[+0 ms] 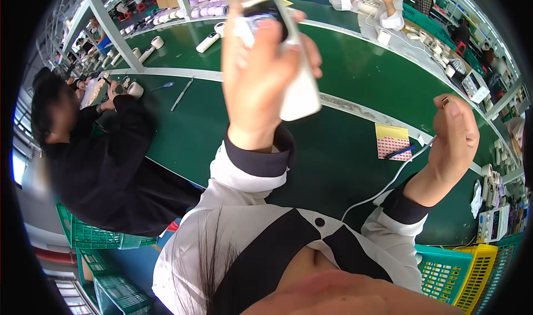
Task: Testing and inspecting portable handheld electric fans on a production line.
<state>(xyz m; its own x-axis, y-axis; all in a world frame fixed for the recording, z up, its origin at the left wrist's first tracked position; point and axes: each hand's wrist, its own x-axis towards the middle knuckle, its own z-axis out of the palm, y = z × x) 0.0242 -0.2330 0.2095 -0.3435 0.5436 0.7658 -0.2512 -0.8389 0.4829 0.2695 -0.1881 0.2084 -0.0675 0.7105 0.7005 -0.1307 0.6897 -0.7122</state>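
Note:
My left hand [250,101] is raised over the bench, its fingers wrapped round a white handheld fan [302,90]. The fan has a dark glossy panel; its round head is blurred and partly cut off by the top edge. Off to the right, my right hand [455,137] pinches a small metal-tipped cable plug [445,100] between thumb and fingertip. A white cable [395,175] runs from beside this hand down to the bench's near edge. The plug and the fan are well apart.
A red-and-white sticker sheet [390,146] lies under a blue pen [400,152]. At left, a person in black [105,148] works beside tweezers [182,94]. Another fan [208,41] lies beyond the divider. A bench power supply [493,223] stands at right above a yellow basket [477,276].

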